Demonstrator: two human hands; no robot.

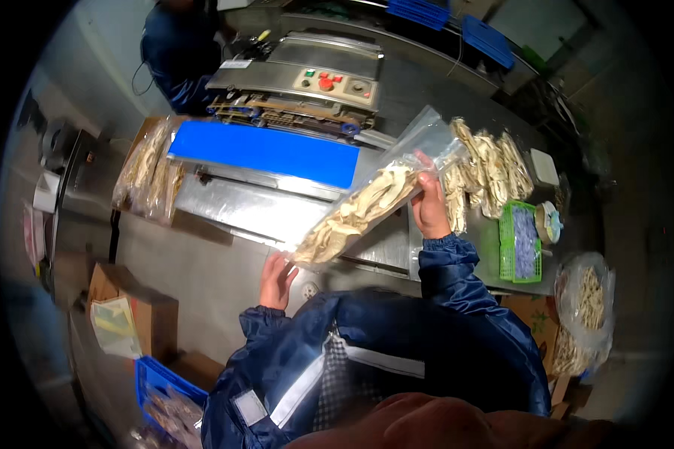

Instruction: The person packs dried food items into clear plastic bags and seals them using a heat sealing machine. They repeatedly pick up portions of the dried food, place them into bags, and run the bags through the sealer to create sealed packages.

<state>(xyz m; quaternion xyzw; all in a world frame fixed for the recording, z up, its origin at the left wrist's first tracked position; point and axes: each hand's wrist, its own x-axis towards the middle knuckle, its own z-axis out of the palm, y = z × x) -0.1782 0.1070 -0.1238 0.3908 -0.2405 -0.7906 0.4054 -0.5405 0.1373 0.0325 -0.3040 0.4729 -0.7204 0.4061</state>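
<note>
A long clear plastic bag (356, 213) of pale dried strips, perhaps mushroom slices, hangs tilted in front of me between both hands. My left hand (278, 282) pinches its lower left end. Toward the upper right, my right hand (430, 202) grips the bag below its empty, flattened end, with the thumb and fingers around it. Behind the bag stands a sealing machine (299, 78) with a red button and a blue cover plate (266, 153). Several bundles of the same pale strips (487, 168) lie on the steel table just right of my right hand.
Filled bags (150, 168) sit in a carton at the left end of the machine. A green basket (520, 243) holds small purplish packets. Cartons (138, 307) and a blue crate (168, 393) stand low left. Another person (180, 56) is beyond the machine; a bag of strips (588, 299) sits right.
</note>
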